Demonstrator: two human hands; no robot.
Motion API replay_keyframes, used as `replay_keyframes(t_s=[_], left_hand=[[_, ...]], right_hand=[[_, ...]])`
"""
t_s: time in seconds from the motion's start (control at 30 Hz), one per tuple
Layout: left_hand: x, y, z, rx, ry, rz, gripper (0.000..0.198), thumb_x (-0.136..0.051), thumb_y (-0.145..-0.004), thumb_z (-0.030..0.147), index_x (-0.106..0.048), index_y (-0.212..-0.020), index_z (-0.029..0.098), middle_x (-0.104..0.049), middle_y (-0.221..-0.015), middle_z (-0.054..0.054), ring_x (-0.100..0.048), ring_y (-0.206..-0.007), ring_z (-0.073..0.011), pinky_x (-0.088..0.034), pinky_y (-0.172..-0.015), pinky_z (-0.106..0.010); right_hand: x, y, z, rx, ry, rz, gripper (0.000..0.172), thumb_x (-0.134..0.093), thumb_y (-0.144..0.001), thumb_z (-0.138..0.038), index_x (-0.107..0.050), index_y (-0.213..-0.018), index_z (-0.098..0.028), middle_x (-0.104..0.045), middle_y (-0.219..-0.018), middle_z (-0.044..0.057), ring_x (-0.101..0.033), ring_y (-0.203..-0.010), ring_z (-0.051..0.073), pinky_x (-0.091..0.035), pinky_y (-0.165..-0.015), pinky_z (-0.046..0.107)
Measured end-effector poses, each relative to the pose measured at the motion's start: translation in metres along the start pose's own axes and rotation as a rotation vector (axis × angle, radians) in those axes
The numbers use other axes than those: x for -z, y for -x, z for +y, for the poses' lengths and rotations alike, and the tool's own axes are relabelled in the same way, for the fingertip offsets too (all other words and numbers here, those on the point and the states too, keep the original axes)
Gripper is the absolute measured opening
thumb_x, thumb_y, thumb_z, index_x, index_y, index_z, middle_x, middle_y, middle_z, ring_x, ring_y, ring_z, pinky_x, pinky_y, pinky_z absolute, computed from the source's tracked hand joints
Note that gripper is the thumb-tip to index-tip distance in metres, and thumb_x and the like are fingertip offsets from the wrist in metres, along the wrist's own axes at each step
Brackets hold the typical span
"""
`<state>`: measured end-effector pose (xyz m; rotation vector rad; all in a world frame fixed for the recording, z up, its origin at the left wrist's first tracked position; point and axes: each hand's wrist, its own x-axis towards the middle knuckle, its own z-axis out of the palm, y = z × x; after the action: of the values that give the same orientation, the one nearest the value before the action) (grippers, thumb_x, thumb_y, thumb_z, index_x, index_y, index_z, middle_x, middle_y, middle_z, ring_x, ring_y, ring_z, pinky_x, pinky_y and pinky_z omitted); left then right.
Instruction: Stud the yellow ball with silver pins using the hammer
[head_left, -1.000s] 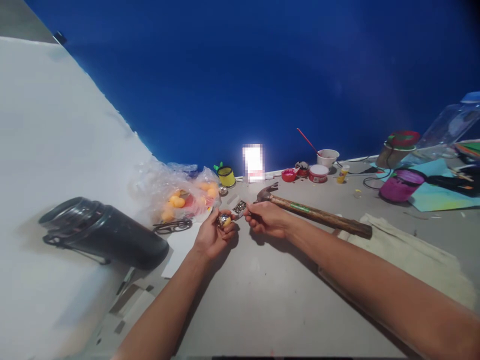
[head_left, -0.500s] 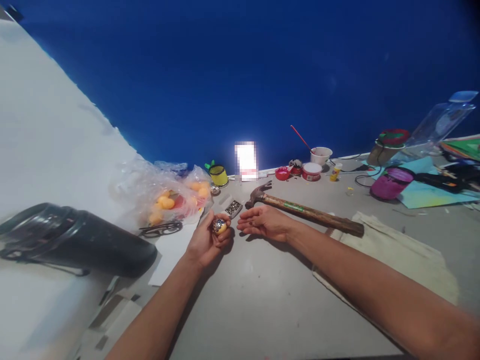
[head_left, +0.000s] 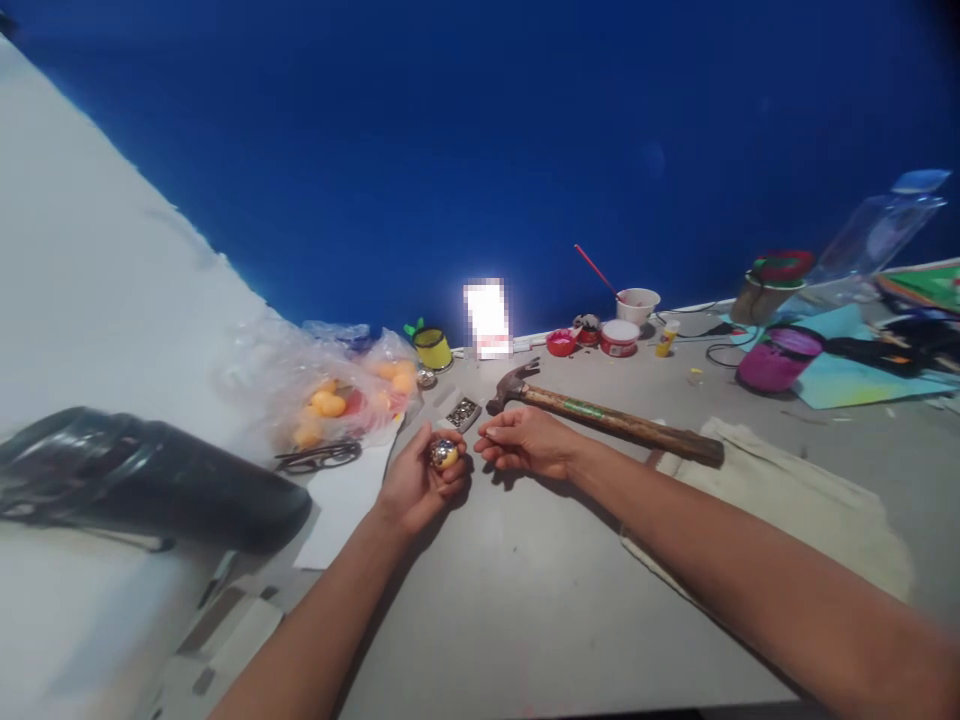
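My left hand (head_left: pixel 424 475) is wrapped round a small ball (head_left: pixel 444 454), part yellow and part covered in shiny silver pieces. To its right, my right hand (head_left: pixel 529 443) has thumb and fingertips drawn together in a pinch. Anything between those tips is too small to make out. The two hands are close but apart. Just beyond them lies a small box (head_left: pixel 463 413) of tiny shiny metal pieces. A claw hammer (head_left: pixel 615 418) with a wooden handle rests behind my right hand, its head near the box.
Left are a plastic bag (head_left: pixel 277 385) with yellow balls, black-framed glasses (head_left: pixel 319 457), white paper (head_left: pixel 337 505) and a large dark cylinder (head_left: pixel 157 480). Beige cloth (head_left: pixel 795 510) lies right. Along the blue wall stand a yellow cup (head_left: pixel 433 349), paint tubs (head_left: pixel 619 338) and a purple cup (head_left: pixel 780 362).
My right thumb and fingertips have come together from a looser, flatter pose. The ball has turned or shifted slightly in my left hand. The whole view has shifted a little.
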<state>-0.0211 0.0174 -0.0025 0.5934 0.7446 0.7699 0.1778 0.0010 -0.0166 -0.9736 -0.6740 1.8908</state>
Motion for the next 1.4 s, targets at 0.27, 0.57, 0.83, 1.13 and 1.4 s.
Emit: replay_keyframes(t_s=[0.27, 0.57, 0.83, 1.13, 1.4], left_hand=[[-0.003, 0.004, 0.003, 0.008, 0.020, 0.011, 0.050, -0.038, -0.107, 0.044, -0.068, -0.083, 0.011, -0.062, -0.070, -0.007, -0.043, -0.042, -0.0072, -0.030, -0.034, -0.016], [-0.007, 0.009, 0.003, -0.044, 0.036, 0.002, 0.030, -0.052, -0.101, 0.029, -0.064, -0.081, 0.011, -0.060, -0.073, -0.004, -0.036, -0.038, -0.0018, -0.027, -0.034, -0.013], [0.000, 0.004, -0.003, -0.015, 0.003, -0.002, 0.034, -0.053, -0.101, 0.038, -0.061, -0.078, 0.014, -0.057, -0.063, -0.002, -0.040, -0.041, -0.0062, -0.027, -0.036, -0.014], [-0.001, 0.005, -0.003, -0.017, 0.087, -0.018, 0.039, -0.054, -0.101, 0.041, -0.061, -0.075, 0.013, -0.058, -0.067, -0.002, -0.037, -0.039, -0.0032, -0.029, -0.035, -0.013], [0.000, 0.004, -0.007, -0.016, 0.025, 0.015, 0.048, -0.041, -0.106, 0.045, -0.057, -0.073, 0.015, -0.060, -0.064, -0.002, -0.042, -0.035, -0.0062, -0.032, -0.035, -0.017]], right_hand=[[0.002, -0.002, 0.006, 0.069, 0.011, -0.019, 0.012, -0.082, -0.081, -0.011, -0.071, -0.078, -0.012, -0.072, -0.068, 0.003, -0.057, -0.048, 0.006, -0.050, -0.043, 0.013], [0.001, -0.001, 0.008, 0.064, 0.064, -0.024, 0.013, -0.085, -0.076, -0.012, -0.072, -0.076, -0.011, -0.076, -0.076, 0.007, -0.062, -0.052, 0.007, -0.051, -0.045, 0.014], [0.003, -0.004, 0.012, 0.124, 0.064, 0.012, 0.023, -0.088, -0.076, -0.022, -0.067, -0.072, -0.013, -0.073, -0.069, 0.004, -0.056, -0.045, 0.005, -0.046, -0.040, 0.013], [0.002, -0.001, 0.014, 0.082, 0.052, -0.077, 0.019, -0.089, -0.072, -0.017, -0.074, -0.082, -0.012, -0.077, -0.082, 0.008, -0.060, -0.053, 0.007, -0.050, -0.045, 0.015], [-0.003, 0.001, 0.017, 0.150, 0.119, -0.091, 0.028, -0.093, -0.063, -0.025, -0.074, -0.079, -0.013, -0.073, -0.076, 0.005, -0.058, -0.056, 0.008, -0.046, -0.044, 0.016]])
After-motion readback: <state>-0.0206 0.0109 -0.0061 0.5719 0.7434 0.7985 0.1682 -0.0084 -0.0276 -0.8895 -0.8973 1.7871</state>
